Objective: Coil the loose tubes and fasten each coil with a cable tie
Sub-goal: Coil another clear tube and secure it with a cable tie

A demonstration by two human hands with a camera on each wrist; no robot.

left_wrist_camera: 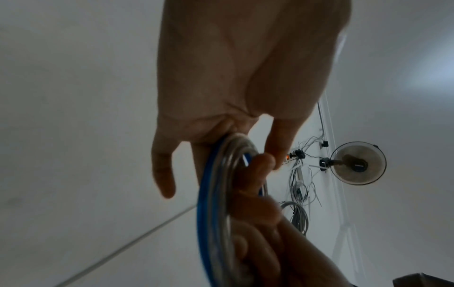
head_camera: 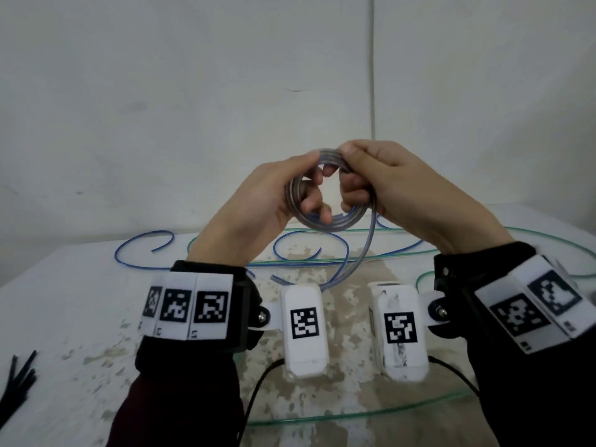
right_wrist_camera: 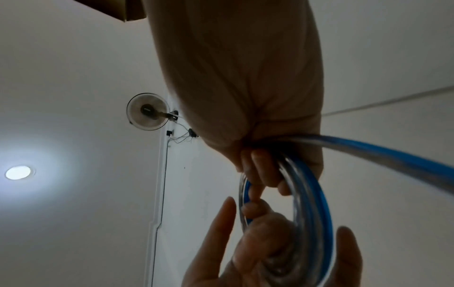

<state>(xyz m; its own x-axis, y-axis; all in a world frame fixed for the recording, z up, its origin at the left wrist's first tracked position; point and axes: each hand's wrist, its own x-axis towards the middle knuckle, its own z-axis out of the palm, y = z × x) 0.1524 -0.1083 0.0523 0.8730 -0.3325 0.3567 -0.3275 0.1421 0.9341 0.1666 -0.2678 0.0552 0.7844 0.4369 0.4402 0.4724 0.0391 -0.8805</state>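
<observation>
A coil of clear tube with a blue stripe (head_camera: pixel 325 225) is held up in the air above the table. My left hand (head_camera: pixel 309 188) grips its left side, thumb on top and fingers through the ring. My right hand (head_camera: pixel 351 182) grips the top right of the coil with curled fingers. The tube's free tail (head_camera: pixel 364 253) hangs from the right hand down to the table. In the left wrist view the coil (left_wrist_camera: pixel 216 194) runs under my left hand (left_wrist_camera: pixel 221 136). The right wrist view shows my right hand (right_wrist_camera: pixel 260 165) closed round the coil (right_wrist_camera: pixel 317 213) and the tail (right_wrist_camera: pixel 368 147).
A loose blue tube (head_camera: pixel 142 250) and a loose green tube (head_camera: pixel 354 414) sprawl over the worn white table (head_camera: pixel 80 301). Several black cable ties (head_camera: pixel 19 379) lie at the front left edge. A white wall stands close behind the table.
</observation>
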